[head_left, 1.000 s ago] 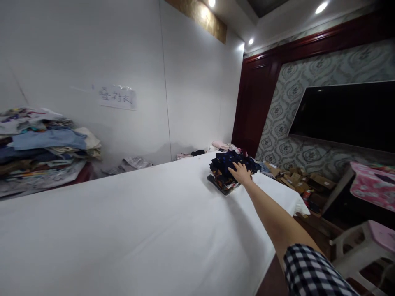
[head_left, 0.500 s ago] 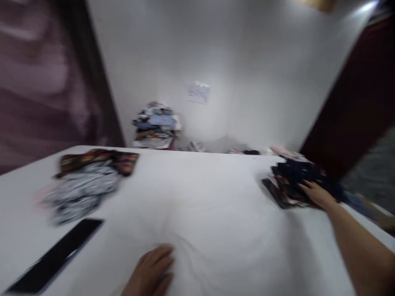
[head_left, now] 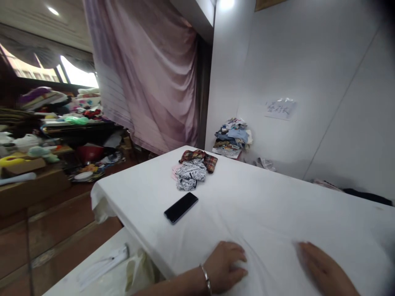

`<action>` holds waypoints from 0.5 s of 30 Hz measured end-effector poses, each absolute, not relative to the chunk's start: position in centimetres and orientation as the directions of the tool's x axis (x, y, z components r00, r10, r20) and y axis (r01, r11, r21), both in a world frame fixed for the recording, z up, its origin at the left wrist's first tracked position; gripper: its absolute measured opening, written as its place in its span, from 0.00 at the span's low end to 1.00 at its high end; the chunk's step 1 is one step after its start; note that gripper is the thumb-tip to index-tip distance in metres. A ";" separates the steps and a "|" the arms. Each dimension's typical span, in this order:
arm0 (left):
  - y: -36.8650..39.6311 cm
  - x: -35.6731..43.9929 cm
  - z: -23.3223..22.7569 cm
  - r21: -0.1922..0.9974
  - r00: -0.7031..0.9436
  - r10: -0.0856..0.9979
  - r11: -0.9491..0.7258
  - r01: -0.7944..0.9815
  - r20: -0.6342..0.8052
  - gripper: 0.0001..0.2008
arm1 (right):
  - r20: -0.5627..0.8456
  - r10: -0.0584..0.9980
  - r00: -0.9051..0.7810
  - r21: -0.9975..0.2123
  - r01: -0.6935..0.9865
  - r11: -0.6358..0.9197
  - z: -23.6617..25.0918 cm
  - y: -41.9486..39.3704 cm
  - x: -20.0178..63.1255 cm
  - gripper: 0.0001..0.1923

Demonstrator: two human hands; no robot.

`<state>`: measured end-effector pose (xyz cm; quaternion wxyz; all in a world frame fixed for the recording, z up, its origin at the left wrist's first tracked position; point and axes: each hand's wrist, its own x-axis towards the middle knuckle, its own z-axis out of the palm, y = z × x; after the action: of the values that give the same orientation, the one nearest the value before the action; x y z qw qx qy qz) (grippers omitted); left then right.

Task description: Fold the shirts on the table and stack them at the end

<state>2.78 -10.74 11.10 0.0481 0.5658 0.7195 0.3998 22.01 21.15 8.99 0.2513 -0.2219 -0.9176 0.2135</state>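
My left hand [head_left: 226, 265], with a silver bracelet [head_left: 206, 277] on its wrist, rests on the white tablecloth [head_left: 259, 197] near the front edge. Its fingers are loosely bent, apart from the thumb, and nothing is in them. To the right, my right hand [head_left: 324, 267] is slightly blurred over the cloth, fingers extended and holding nothing. A dark smartphone [head_left: 181, 207] lies beyond my left hand. Farther back is a crumpled black-and-white printed garment [head_left: 191, 172], with a brown plaid garment [head_left: 210, 161] behind it and a bit of pink cloth [head_left: 175, 172] beside it.
A pile of folded clothes [head_left: 233, 137] stands past the table's far edge by the wall. A paper sign [head_left: 280, 109] hangs above. A pink curtain [head_left: 154, 78] drapes at the left, with cluttered boxes [head_left: 33, 185] beyond. A plastic bag [head_left: 140, 269] sits low at the front left.
The view has swung left. My right hand has left the dark clothes stack at the right and come back over the cloth near my left hand, which stays on the table.
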 end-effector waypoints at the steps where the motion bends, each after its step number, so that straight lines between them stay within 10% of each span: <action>1: -10.8 2.0 11.8 0.644 -0.397 0.826 0.054 0.763 0.401 0.12 | 0.344 0.474 -0.811 -0.484 0.280 0.829 8.4 20.0 20.5 0.24; 6: -11.9 -6.9 17.1 0.538 -0.626 0.697 0.397 0.743 0.349 0.14 | 0.260 0.246 -0.934 -0.381 0.135 0.915 8.0 15.0 15.2 0.24; 15: -10.6 -23.7 18.0 0.462 -0.932 0.320 0.809 0.363 0.172 0.39 | 0.289 0.176 -0.941 -0.168 0.131 0.977 5.1 13.7 15.3 0.23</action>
<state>-23.71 -10.62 18.04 -0.0429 0.1795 0.9502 0.2512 15.27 13.74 5.09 0.1532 -0.0779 -0.9824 0.0733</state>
